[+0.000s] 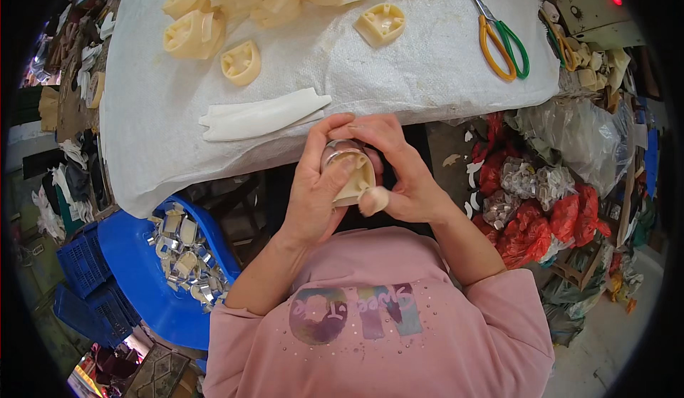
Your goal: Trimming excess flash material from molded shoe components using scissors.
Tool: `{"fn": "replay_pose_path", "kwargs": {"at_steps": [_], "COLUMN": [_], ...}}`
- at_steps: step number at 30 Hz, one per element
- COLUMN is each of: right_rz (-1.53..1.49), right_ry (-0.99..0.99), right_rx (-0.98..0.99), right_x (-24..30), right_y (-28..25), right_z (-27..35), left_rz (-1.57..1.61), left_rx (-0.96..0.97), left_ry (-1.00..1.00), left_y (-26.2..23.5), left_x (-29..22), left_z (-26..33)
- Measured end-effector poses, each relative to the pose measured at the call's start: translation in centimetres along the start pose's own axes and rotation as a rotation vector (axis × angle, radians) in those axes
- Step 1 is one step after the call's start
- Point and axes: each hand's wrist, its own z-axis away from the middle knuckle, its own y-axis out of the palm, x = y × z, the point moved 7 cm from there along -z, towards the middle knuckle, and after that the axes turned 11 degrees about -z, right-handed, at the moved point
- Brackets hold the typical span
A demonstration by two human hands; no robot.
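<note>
My left hand point(317, 191) and right hand point(399, 173) both clasp a cream moulded plastic piece point(350, 177) with a shiny metal rim. Fingers closed tight around it, just below the white cloth-covered table point(427, 77).

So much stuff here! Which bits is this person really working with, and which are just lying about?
In hand:
- cream moulded piece, with a shiny part at its top, held between left hand and right hand
- similar cream pieces on the white cloth

Lying about:
- scissors
- white curved strips
- blue tub of shiny bits
- red bags
</note>
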Motion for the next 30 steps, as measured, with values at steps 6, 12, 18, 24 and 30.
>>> {"fn": "replay_pose_path", "kwargs": {"at_steps": [6, 12, 18, 24, 30], "right_rz": [-0.593, -0.588, -0.126, -0.029, -0.217], "right_ry": [0.301, 0.293, 0.014, -0.101, -0.007], "right_rx": [-0.272, -0.124, -0.202, -0.291, -0.245], "right_x": [-2.4, -3.3, -1.9, -1.3, -1.7], "right_y": [-0.8, -0.2, -0.1, 1.4, 1.6], "right_z": [-0.8, -1.4, -0.7, 0.1, -0.4], "left_rz": [0.253, 0.137, 0.108, 0.134, 0.232], "left_rx": [0.141, -0.055, -0.262, -0.336, -0.36], "left_ry": [0.185, 0.193, 0.218, 0.248, 0.284], "left_y": [0.5, 0.9, 0.3, -0.5, -1.2], "left_x": [-1.2, -1.8, -2.2, -2.7, -2.5], "left_z": [-0.2, -0.3, -0.1, 0.0, -0.2]}}
